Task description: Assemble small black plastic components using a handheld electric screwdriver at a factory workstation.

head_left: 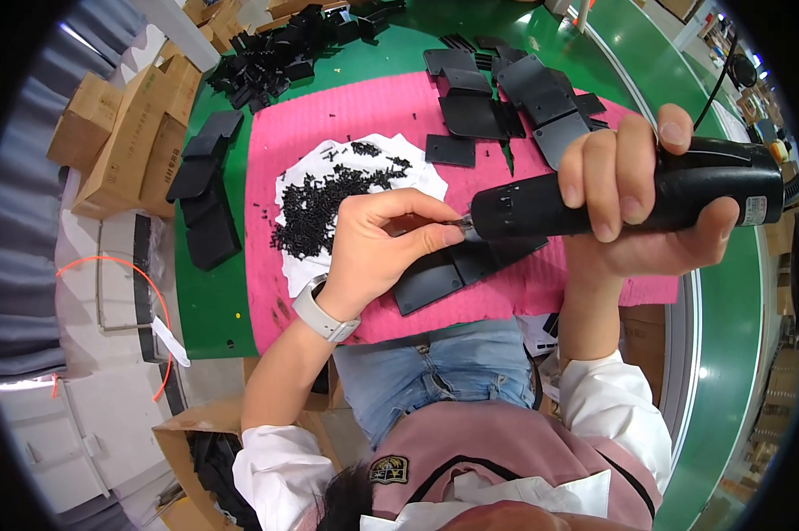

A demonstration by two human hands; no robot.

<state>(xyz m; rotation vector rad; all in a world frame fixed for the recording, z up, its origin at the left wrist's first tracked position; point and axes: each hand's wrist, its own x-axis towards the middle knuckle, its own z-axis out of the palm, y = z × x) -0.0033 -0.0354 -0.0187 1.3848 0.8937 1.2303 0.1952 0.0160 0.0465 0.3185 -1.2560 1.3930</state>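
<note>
Right hand (pixel 629 181) grips black cylindrical electric screwdriver (pixel 528 205), long axis sideways, pointing toward green bench's (pixel 207 320) left edge; left hand (pixel 375 237) pinches silvery metal bit (pixel 468 226).

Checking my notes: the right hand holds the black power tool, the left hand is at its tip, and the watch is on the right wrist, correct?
The head view shows the watch on the left wrist, not the right. The right hand holds the black power tool, the left hand at its tip.
</note>
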